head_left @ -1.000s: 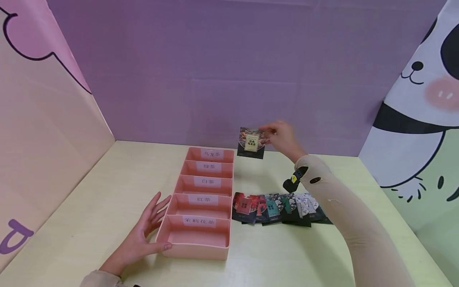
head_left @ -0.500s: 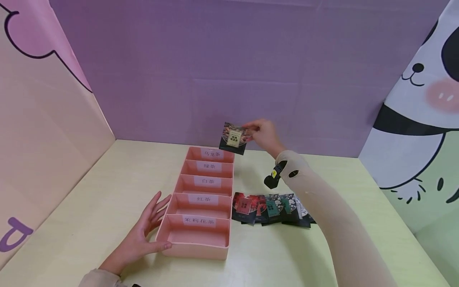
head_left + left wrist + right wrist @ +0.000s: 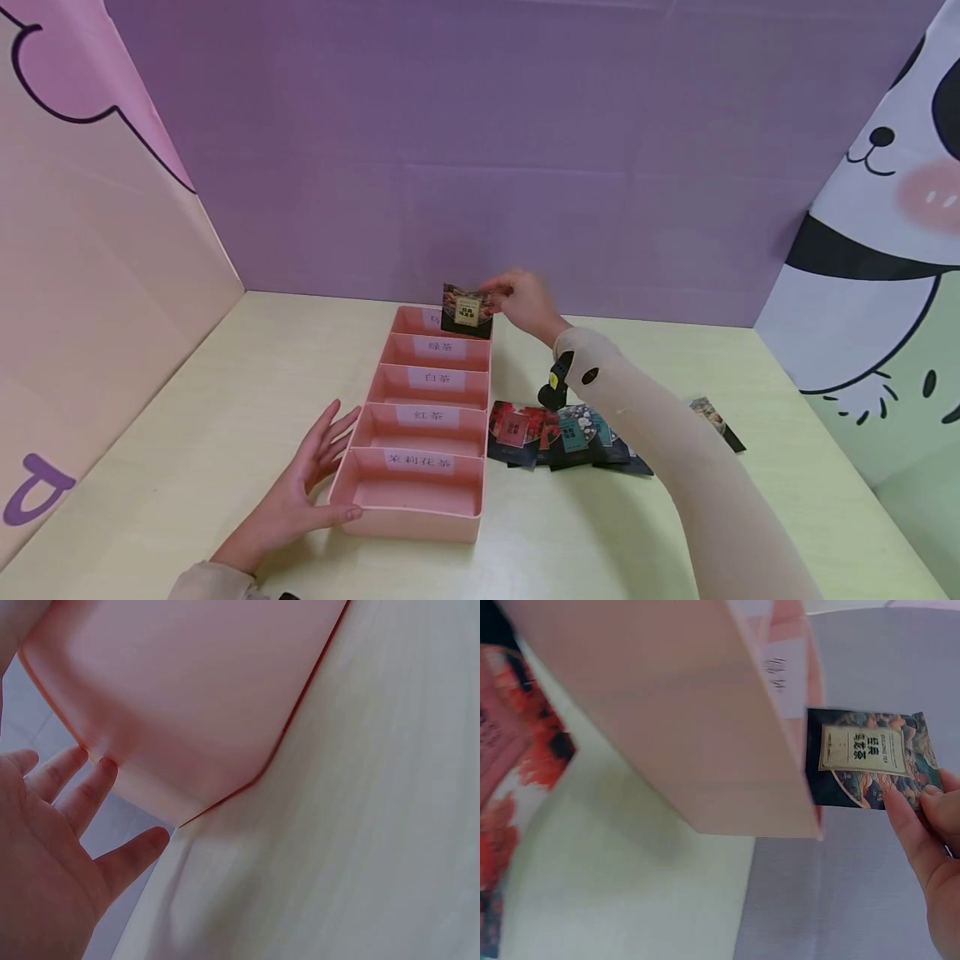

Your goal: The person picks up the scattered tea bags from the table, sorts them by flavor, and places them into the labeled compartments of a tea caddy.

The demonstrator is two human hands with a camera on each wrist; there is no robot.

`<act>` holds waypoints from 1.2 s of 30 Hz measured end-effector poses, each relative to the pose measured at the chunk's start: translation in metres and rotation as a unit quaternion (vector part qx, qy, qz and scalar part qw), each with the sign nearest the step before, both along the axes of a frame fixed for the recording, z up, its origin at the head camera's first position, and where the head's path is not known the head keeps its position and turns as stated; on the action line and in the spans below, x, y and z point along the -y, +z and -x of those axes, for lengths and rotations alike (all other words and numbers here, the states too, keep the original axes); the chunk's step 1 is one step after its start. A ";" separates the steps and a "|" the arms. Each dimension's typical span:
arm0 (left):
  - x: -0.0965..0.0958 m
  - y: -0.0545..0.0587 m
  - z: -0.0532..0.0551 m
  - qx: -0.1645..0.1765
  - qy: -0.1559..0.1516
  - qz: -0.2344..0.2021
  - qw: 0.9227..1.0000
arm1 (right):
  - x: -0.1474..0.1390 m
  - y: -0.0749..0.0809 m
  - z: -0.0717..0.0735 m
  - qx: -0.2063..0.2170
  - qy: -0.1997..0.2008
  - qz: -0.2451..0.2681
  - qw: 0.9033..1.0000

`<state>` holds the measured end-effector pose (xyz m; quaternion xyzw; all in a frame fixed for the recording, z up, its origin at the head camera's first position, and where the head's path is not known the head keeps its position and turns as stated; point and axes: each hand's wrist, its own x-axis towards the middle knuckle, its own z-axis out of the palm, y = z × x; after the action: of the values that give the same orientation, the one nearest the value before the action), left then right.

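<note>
Right hand [image 3: 525,304] pinches the oolong tea sachet [image 3: 866,754] near one corner, at the farthest compartment [image 3: 408,319] of the pink box [image 3: 408,527]; whether its lower edge sits inside is unclear. Left hand [image 3: 296,483], fingers spread, touches the box's near left corner.

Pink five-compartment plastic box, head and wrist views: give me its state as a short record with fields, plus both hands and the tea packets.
Container: pink rectangular plastic box, five labelled compartments
Left hand: touches the box near its closest left corner
Right hand: pinches the edge of a flat black packet with a cream OOLONG TEA label
Packet position: at the farthest compartment; whether its lower edge is inside, cannot tell
Row on pale table: overlapping dark red- and teal-patterned packets, right of the box
Apart: lone packet farther right, partly behind beige sleeve
</note>
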<state>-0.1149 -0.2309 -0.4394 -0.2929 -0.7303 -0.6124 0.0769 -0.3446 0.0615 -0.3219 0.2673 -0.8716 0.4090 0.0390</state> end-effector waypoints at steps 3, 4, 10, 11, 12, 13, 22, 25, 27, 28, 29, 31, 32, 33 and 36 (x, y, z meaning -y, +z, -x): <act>0.000 0.000 -0.001 -0.004 -0.001 0.000 1.000 | 0.000 -0.006 -0.004 -0.013 0.013 -0.021 1.000; 0.000 0.001 -0.002 -0.005 0.001 0.000 1.000 | 0.000 -0.008 -0.006 -0.017 0.019 -0.027 0.999; 0.000 0.001 -0.002 -0.014 0.001 -0.005 1.000 | 0.000 -0.019 -0.012 -0.031 0.052 -0.048 0.997; 0.000 0.001 -0.001 -0.014 0.000 -0.005 1.000 | 0.000 -0.021 -0.012 -0.033 0.058 -0.050 0.997; 0.000 0.001 -0.001 -0.015 0.000 -0.005 1.000 | -0.001 -0.023 -0.013 -0.035 0.065 -0.052 0.996; 0.000 0.001 -0.001 -0.015 -0.001 -0.005 1.000 | -0.001 -0.025 -0.014 -0.039 0.071 -0.057 0.995; 0.001 0.000 -0.001 -0.008 0.001 0.001 1.000 | -0.004 -0.041 -0.016 -0.138 0.116 -0.091 0.979; 0.001 0.000 0.000 -0.010 0.002 0.000 1.000 | -0.004 -0.044 -0.017 -0.166 0.117 -0.106 0.974; 0.000 0.000 0.000 -0.012 0.001 -0.002 1.000 | -0.004 -0.045 -0.017 -0.178 0.116 -0.119 0.970; 0.000 -0.001 0.000 -0.012 0.000 -0.002 1.000 | -0.004 -0.046 -0.017 -0.181 0.115 -0.126 0.969; 0.000 -0.001 0.000 -0.010 0.000 -0.002 1.000 | -0.004 -0.047 -0.017 -0.181 0.115 -0.132 0.968; 0.000 -0.001 0.001 -0.010 -0.001 -0.002 1.000 | -0.005 -0.047 -0.018 -0.171 0.114 -0.138 0.969; 0.000 -0.001 0.001 -0.009 -0.001 -0.001 1.000 | -0.005 -0.047 -0.018 -0.164 0.114 -0.138 0.970; 0.000 -0.001 0.001 -0.010 0.000 0.000 1.000 | -0.005 -0.047 -0.017 -0.158 0.114 -0.139 0.971; 0.000 -0.001 0.003 -0.014 0.003 -0.001 1.000 | -0.005 -0.046 -0.017 -0.146 0.116 -0.140 0.972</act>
<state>-0.1174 -0.2307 -0.4403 -0.2993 -0.7295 -0.6085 0.0891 -0.3277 0.0661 -0.3675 0.4267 -0.8679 0.2413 0.0803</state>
